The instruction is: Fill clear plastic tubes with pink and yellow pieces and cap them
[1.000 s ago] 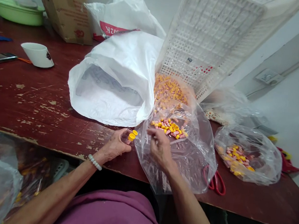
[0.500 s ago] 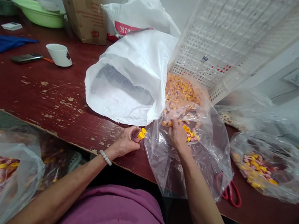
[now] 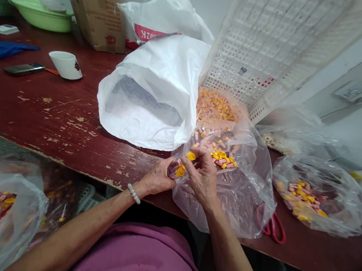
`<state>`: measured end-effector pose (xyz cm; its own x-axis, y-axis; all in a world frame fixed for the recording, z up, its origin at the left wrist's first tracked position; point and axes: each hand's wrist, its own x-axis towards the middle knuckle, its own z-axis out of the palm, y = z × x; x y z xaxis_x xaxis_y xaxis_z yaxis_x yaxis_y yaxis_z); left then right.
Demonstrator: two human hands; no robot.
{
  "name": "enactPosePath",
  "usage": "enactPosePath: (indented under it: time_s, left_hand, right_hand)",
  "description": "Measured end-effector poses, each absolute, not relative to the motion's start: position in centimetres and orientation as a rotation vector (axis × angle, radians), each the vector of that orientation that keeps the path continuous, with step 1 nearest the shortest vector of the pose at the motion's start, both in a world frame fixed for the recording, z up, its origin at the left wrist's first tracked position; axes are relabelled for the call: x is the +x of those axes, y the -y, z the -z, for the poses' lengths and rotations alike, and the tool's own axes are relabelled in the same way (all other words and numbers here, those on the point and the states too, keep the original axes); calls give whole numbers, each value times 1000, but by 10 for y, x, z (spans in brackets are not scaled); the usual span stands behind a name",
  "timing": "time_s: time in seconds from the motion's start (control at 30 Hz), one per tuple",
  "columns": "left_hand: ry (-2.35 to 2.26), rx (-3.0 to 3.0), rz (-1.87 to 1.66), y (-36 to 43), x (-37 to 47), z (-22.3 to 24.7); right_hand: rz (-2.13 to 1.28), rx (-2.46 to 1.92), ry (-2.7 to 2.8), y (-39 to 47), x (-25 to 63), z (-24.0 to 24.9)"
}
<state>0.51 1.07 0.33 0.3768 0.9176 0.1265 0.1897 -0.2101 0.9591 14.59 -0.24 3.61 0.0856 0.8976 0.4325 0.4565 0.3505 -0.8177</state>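
My left hand (image 3: 159,177) is closed around a small clear container (image 3: 171,169) that has little yellow-capped pieces inside; whether it is a pouch or a cup I cannot tell. At its mouth my right hand (image 3: 202,174) pinches a small yellow-capped piece (image 3: 191,156) between thumb and fingers. Just beyond lies an open clear plastic bag (image 3: 225,205) spread on the table, with many red-and-pink pieces with yellow caps (image 3: 224,158) in and on it. Left of that bag, a white sack (image 3: 162,64) lies with its mouth facing me.
A white plastic crate (image 3: 261,45) leans over the back of the clear bag. Red-handled scissors (image 3: 276,229) and another clear bag (image 3: 348,205) of capped pieces lie right. A white cup (image 3: 66,65), phone (image 3: 24,69) and carton (image 3: 99,15) stand left. At lower left hangs a filled bag (image 3: 26,218).
My right hand has come left out of the pile in the clear bag with a yellow-capped piece and now meets my left hand. My left hand has shifted slightly right, still holding the clear container.
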Motion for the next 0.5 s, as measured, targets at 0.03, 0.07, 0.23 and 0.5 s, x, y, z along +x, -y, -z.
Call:
enactPosePath:
  time_s: [0.03,0.07,0.23,0.5]
  left_hand:
    - [-997,1665,-933,-10,5,-4]
    - [-997,1673,-933,-10,5,-4]
    - [-958,1684,-922,-11,4,-10]
    - [-931,1668,-882,-13,4,-7]
  right_hand:
    - [-464,-1290,1624,4,147,-36]
    - [-412,-1297,1688,7,149,-36]
    - [-242,-1277,1746,22,153,-37]
    - [-287,-1300,1939,27,148,-27]
